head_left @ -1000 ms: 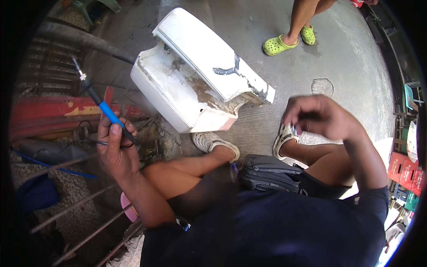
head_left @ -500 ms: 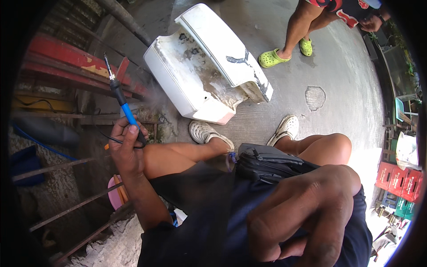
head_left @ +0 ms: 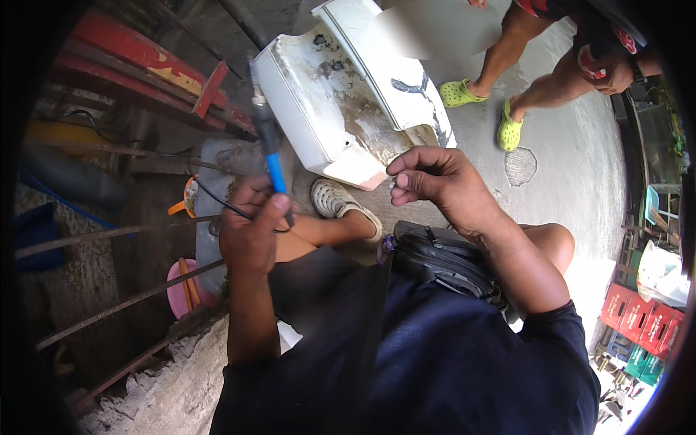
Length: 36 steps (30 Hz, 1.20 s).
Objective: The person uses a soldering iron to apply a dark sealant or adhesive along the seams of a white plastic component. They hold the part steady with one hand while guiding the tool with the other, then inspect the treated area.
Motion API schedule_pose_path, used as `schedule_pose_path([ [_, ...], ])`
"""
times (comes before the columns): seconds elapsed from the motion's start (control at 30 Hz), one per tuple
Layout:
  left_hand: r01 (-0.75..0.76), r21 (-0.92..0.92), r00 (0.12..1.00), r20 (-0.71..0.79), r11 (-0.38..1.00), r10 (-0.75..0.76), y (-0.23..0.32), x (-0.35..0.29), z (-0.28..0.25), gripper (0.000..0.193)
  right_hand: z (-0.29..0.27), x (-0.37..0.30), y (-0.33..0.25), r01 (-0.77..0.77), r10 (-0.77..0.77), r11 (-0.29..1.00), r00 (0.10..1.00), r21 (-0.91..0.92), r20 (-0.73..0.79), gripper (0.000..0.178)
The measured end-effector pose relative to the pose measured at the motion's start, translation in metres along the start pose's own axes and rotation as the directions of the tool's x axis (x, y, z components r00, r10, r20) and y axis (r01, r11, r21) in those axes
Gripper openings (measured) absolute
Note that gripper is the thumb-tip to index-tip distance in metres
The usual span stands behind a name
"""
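Note:
In my left hand (head_left: 250, 228) is a soldering iron (head_left: 275, 172) with a blue and black handle, its metal tip pointing up and away and blurred. A black cord hangs in a loop by that hand. My right hand (head_left: 446, 190) is raised above my lap, thumb and fingertips pinched together. A tiny pale bit shows at those fingertips, too small to name. Beyond both hands a white hollow shell (head_left: 297, 119) rests on the ground, its inside stained brown. Dark rough marks (head_left: 410, 88) run over its outer panel. Neither hand appears to touch the shell.
Another person in yellow-green clogs (head_left: 458, 93) stands at the far right. A black bag (head_left: 435, 261) lies on my lap. Metal bars (head_left: 109, 233) and a red beam (head_left: 138, 54) line the left, near a pink basin (head_left: 178, 297). Red crates (head_left: 638, 315) stand at right.
My right hand has risen from close in front of me to out over my lap, now pinched. My left hand moved right with the soldering iron. The other person shifted a foot nearer.

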State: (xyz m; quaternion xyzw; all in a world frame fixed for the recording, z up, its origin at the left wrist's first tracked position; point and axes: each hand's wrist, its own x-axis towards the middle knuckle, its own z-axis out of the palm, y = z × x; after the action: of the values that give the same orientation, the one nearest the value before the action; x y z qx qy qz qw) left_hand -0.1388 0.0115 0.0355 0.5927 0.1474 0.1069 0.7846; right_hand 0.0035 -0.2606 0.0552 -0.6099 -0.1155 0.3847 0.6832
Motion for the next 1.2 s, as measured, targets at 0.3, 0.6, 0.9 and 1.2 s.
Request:
schedule_pose_path([
  [0.3, 0.16, -0.125, 0.987, 0.025, 0.979, -0.158, -0.037, -0.018, 0.056, 0.027, 0.009, 0.034, 0.046, -0.149, 0.144, 0.984, 0.987, 0.092, 0.065, 0.014],
  [0.6, 0.19, 0.097, 0.982, -0.021, 0.977, -0.189, -0.057, -0.011, 0.076, 0.021, 0.01, 0.029, 0.059, -0.041, 0.026, 0.993, 0.991, 0.111, 0.134, 0.017],
  [0.9, 0.132, 0.396, 0.978, -0.2, 0.909, -0.054, -0.077, -0.035, 0.075, 0.026, 0.028, 0.022, 0.077, -0.178, 0.168, 0.984, 0.968, 0.034, 0.189, 0.02],
  [1.2, 0.089, 0.352, 0.981, -0.194, 0.932, -0.021, -0.083, -0.069, 0.004, 0.035, 0.027, 0.016, 0.078, 0.201, -0.123, 0.894, 0.969, -0.401, 0.212, 0.016],
])
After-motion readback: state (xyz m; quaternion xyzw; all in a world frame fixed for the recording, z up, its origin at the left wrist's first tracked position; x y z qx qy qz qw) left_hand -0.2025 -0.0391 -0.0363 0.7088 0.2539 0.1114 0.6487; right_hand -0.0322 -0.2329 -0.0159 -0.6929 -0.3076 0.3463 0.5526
